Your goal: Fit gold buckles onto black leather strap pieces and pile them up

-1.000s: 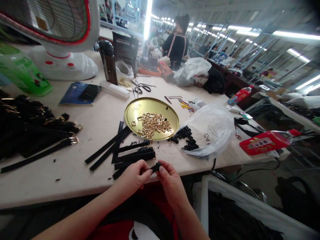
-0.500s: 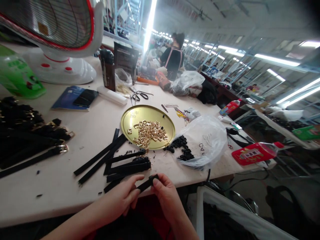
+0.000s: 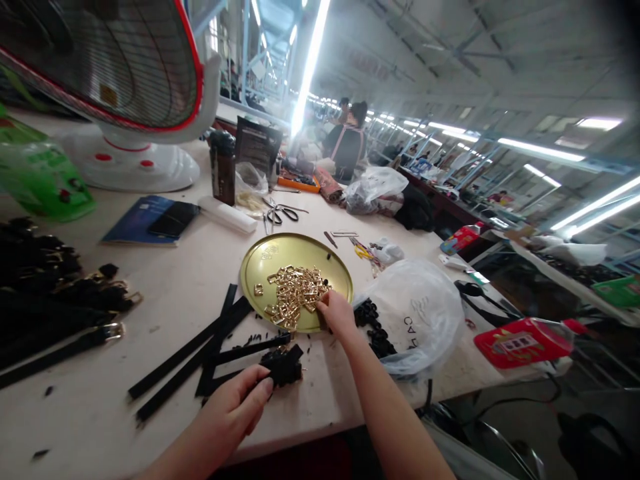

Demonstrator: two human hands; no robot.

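Observation:
My left hand (image 3: 235, 410) rests near the table's front edge, fingers closed on the end of a black strap (image 3: 281, 365). More black straps (image 3: 200, 347) lie fanned out just left of it. My right hand (image 3: 336, 312) reaches over the near rim of the round gold tray (image 3: 265, 260), its fingers bent down at the heap of gold buckles (image 3: 293, 297); what they pinch, if anything, is hidden.
A clear plastic bag (image 3: 420, 313) with black loops (image 3: 373, 327) lies right of the tray. A pile of buckled black straps (image 3: 45, 293) is at the left. Behind stand a fan (image 3: 125, 87), a notebook with a phone (image 3: 165, 220), scissors (image 3: 280, 213), and red bottles (image 3: 525, 341). A person stands at the table's far end.
My right hand has let go of the strap and moved forward to the buckles in the tray. My left hand has set the strap's end down on the table. The camera tilted up.

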